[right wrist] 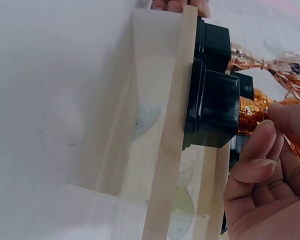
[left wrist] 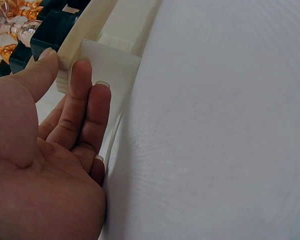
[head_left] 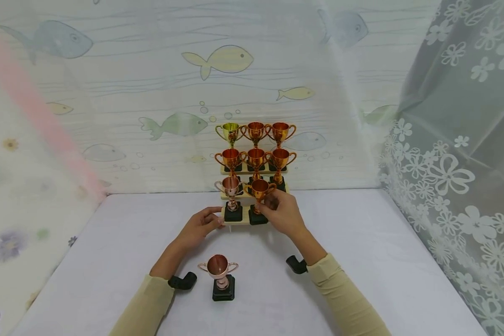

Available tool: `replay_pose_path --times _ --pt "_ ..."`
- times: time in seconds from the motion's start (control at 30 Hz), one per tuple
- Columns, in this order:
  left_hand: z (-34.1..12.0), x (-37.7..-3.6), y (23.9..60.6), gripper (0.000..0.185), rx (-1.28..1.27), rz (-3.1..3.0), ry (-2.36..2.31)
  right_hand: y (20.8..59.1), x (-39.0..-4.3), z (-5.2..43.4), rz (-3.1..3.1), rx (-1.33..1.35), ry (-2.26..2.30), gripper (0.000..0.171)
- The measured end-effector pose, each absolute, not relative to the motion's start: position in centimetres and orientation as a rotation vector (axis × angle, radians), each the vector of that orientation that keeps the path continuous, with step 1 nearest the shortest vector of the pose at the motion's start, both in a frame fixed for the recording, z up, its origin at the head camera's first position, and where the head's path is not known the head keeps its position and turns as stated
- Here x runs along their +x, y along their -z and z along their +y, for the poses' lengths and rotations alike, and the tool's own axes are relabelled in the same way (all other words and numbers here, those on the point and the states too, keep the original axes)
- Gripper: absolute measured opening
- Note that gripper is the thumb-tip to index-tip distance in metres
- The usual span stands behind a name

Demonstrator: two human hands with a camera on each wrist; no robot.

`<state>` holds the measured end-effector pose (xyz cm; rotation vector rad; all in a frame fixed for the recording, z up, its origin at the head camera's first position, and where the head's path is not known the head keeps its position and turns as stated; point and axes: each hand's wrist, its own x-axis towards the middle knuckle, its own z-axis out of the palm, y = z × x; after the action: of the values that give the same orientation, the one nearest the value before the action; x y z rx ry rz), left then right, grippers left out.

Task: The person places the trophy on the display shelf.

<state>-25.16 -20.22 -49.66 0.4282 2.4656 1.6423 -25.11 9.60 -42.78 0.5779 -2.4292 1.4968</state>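
My right hand (head_left: 286, 213) pinches the stem of an orange-gold trophy cup (head_left: 260, 186) between thumb and fingers. In the right wrist view its black base (right wrist: 217, 110) is right at the front step of a pale wooden tiered rack (right wrist: 171, 135). At the rack's left end my left hand (head_left: 196, 231) grips the front step, thumb near the base above and fingers against the board's end. A rose-gold trophy (head_left: 231, 186) stands on that step, left of the orange one. Nearer me, another rose-gold trophy (head_left: 218, 268) stands upright on the table between my forearms.
Behind, the upper steps hold rows of orange trophies (head_left: 256, 133), with a yellow-gold trophy (head_left: 231, 133) at top left. The white table (head_left: 340, 224) meets a fish-print curtain (head_left: 151, 154) at the back. Lace fabric (head_left: 449, 182) hangs at right.
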Motion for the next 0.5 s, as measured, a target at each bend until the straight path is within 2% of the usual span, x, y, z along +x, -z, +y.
replay_pose_path --times 0.5 --pt "-20.43 -25.31 49.69 0.049 0.426 2.455 -1.646 43.24 -25.68 8.73 -2.414 0.535 -1.51 0.015"
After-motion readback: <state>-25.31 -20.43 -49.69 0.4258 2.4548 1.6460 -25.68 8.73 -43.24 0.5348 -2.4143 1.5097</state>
